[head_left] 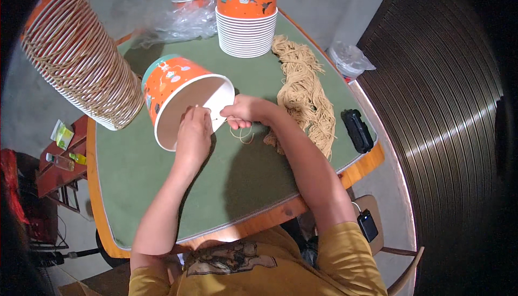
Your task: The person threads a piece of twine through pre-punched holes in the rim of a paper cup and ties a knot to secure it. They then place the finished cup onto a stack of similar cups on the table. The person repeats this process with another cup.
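Observation:
An orange paper bucket [177,76] with printed figures lies tilted on the green tabletop, its white-rimmed mouth facing me. My left hand [195,130] reaches into the mouth, fingers closed in a pinch on a thin tan cord near the inner wall. At the right side of the rim my right hand [244,110] is closed, its thumb at the bucket's inside wall and the cord [247,135] between its fingers. A loose end of that cord curls below the right hand. The fingertips partly hide where the cord meets the wall.
A tall leaning stack of corded buckets [81,53] stands at left. Another bucket stack [247,31] stands at the far edge beside crumpled clear plastic [181,26]. A heap of tan cords [302,93] lies right, near a black case [357,131]. A phone [368,225] rests on a chair.

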Motion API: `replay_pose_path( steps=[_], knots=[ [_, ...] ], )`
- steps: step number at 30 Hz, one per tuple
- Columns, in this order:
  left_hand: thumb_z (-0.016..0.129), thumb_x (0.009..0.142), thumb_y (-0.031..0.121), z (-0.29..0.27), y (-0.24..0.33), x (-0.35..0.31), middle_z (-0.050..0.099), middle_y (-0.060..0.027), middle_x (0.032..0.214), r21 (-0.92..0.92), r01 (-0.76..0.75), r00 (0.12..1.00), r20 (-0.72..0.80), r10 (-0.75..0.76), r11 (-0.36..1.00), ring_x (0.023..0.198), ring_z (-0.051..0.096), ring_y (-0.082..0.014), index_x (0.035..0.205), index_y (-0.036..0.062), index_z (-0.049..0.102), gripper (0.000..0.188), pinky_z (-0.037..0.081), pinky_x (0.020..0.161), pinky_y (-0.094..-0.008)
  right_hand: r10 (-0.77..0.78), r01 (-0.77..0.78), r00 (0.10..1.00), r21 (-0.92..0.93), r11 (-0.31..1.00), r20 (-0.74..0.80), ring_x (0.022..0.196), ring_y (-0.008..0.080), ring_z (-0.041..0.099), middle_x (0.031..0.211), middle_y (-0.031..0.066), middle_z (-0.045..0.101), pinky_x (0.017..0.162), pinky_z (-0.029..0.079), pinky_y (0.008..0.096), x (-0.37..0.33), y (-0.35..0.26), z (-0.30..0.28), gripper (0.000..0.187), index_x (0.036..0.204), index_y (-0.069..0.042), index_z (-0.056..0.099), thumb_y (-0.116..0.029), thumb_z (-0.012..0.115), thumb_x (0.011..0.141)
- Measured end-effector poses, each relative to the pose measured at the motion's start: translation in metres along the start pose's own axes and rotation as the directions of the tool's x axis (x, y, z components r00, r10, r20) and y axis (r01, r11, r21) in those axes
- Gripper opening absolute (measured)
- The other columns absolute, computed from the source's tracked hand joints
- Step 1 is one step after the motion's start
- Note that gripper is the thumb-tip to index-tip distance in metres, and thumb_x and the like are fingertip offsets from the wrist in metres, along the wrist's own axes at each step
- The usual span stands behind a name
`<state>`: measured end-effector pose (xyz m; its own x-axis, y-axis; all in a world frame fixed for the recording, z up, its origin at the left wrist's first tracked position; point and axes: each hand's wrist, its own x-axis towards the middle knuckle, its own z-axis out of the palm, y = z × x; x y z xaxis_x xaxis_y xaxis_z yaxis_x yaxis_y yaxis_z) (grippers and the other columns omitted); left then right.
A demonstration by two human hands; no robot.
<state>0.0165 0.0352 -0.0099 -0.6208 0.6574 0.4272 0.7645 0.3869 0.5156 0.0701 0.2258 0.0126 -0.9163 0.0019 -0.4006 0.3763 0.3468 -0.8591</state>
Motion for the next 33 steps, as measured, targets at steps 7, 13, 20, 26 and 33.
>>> replay_pose_path(
  steps=[7, 13, 20, 26, 33],
  knots=[
    [0.054, 0.093, 0.009, -0.010, 0.003, 0.003, 0.059, -0.0210, 0.101, 0.011, -0.021, 0.999, 0.047, 0.021, 1.000, 0.098, 0.058, -0.0411, 0.104, 0.0033, 0.056, 0.013, 0.047, 0.082, -0.0497, -0.072, 0.071, 0.997, 0.037, 0.997, 0.028, 0.044, 0.0090, 0.049, 0.055, 0.0031, 0.058, 0.042, 0.039, 0.0252, 0.002, 0.007, 0.000, 0.036, 0.063, -0.002, 0.061, -0.029, 0.055, 0.088],
    [0.058, 0.089, 0.008, -0.011, 0.005, 0.004, 0.059, -0.0135, 0.104, 0.033, -0.075, 0.992, 0.107, 0.071, 0.997, 0.100, 0.058, -0.0367, 0.105, 0.0089, 0.058, 0.016, 0.048, 0.082, -0.0483, -0.079, 0.078, 0.997, 0.039, 0.996, 0.011, 0.046, 0.0088, 0.051, 0.058, 0.0034, 0.059, 0.041, 0.040, 0.0253, 0.004, 0.011, 0.000, 0.035, 0.066, -0.003, 0.062, -0.028, 0.054, 0.088],
    [0.063, 0.085, 0.007, -0.008, 0.009, 0.004, 0.059, -0.0108, 0.095, -0.035, -0.104, 0.991, 0.079, 0.106, 0.994, 0.095, 0.058, -0.0341, 0.099, 0.0083, 0.059, 0.014, 0.048, 0.082, -0.0459, -0.110, 0.107, 0.993, 0.080, 0.991, 0.030, 0.047, 0.0098, 0.053, 0.059, 0.0043, 0.060, 0.042, 0.041, 0.0258, 0.009, 0.016, -0.001, 0.033, 0.068, -0.003, 0.062, -0.028, 0.053, 0.089],
    [0.064, 0.088, 0.008, 0.000, 0.006, 0.003, 0.056, -0.0106, 0.090, -0.142, -0.134, 0.989, 0.038, 0.140, 0.981, 0.091, 0.057, -0.0291, 0.092, 0.0025, 0.058, 0.009, 0.046, 0.080, -0.0404, -0.097, 0.096, 0.995, 0.055, 0.994, 0.001, 0.048, 0.0130, 0.053, 0.059, 0.0063, 0.062, 0.046, 0.044, 0.0290, 0.010, 0.016, 0.000, 0.038, 0.069, -0.003, 0.067, -0.034, 0.053, 0.085],
    [0.057, 0.092, 0.008, 0.006, 0.006, 0.006, 0.055, -0.0144, 0.091, -0.325, 0.017, 0.997, 0.081, 0.010, 0.946, 0.089, 0.054, -0.0334, 0.089, -0.0007, 0.055, 0.010, 0.044, 0.082, -0.0428, -0.060, -0.024, 0.970, -0.341, 0.940, -0.234, 0.059, 0.0216, 0.062, 0.065, 0.0104, 0.063, 0.058, 0.049, 0.0376, -0.027, -0.009, 0.008, 0.035, 0.081, -0.002, 0.064, -0.033, 0.052, 0.091]
  ],
)
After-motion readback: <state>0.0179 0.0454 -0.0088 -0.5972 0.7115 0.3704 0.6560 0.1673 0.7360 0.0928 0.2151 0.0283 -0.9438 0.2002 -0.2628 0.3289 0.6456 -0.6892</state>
